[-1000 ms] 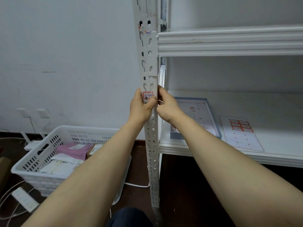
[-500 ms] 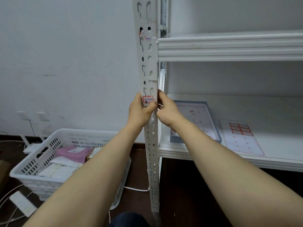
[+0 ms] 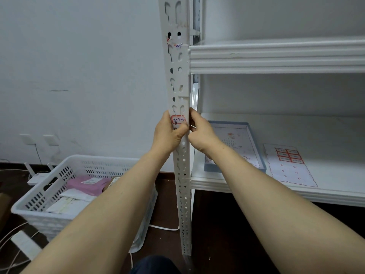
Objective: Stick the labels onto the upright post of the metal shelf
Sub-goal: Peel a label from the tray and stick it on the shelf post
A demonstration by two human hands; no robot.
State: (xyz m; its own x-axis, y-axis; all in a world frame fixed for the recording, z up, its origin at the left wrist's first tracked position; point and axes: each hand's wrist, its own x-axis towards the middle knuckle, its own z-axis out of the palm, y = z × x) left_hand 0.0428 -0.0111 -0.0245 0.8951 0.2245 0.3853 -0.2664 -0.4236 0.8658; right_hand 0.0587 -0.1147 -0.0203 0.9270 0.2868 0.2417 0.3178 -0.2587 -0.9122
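Head view shows me the red-bordered label (image 3: 178, 119) lying flat on the front face of the upright post (image 3: 179, 84), about midway between the two shelf boards; its handwriting is too small for me to read; my left hand (image 3: 167, 133) wraps the post from the left, thumb pressed across the front just under the label; my right hand (image 3: 200, 133) is curled on the post's right edge beside the label, fingertips hidden behind the flange; higher up, a torn label remnant (image 3: 174, 42) clings to the post; on the lower shelf (image 3: 320, 131) to the right lie a blue-edged tray (image 3: 256, 155) and a label sheet (image 3: 289, 167); a white basket (image 3: 59, 171) sits on the floor to the left, partly behind my forearm.
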